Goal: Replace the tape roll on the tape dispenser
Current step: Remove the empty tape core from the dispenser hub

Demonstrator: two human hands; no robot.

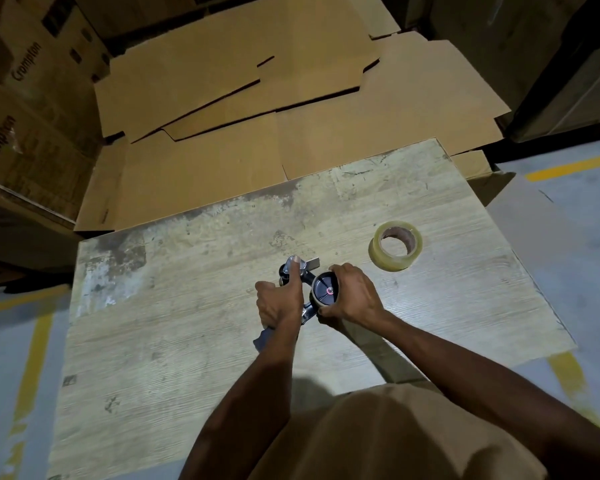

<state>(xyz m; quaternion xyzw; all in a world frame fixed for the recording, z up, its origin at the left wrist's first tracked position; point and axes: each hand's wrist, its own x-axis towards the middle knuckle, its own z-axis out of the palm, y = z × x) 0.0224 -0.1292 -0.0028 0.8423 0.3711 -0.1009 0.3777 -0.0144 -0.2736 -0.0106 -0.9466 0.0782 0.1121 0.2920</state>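
A hand-held tape dispenser [303,271] is held just above the worn wooden table [194,341], near its middle. My left hand [279,301] grips its handle, thumb stretched up onto the metal front part. My right hand [352,297] curls round the old roll's cardboard core on the black hub [325,289], whose face points up at the camera. A full roll of clear tape [395,250] with a brown core lies flat on the table to the right, apart from both hands.
Flattened cardboard sheets [257,109] are stacked beyond the table's far edge. Printed cartons [21,126] stand at the left. Grey floor with yellow lines [565,166] shows on both sides.
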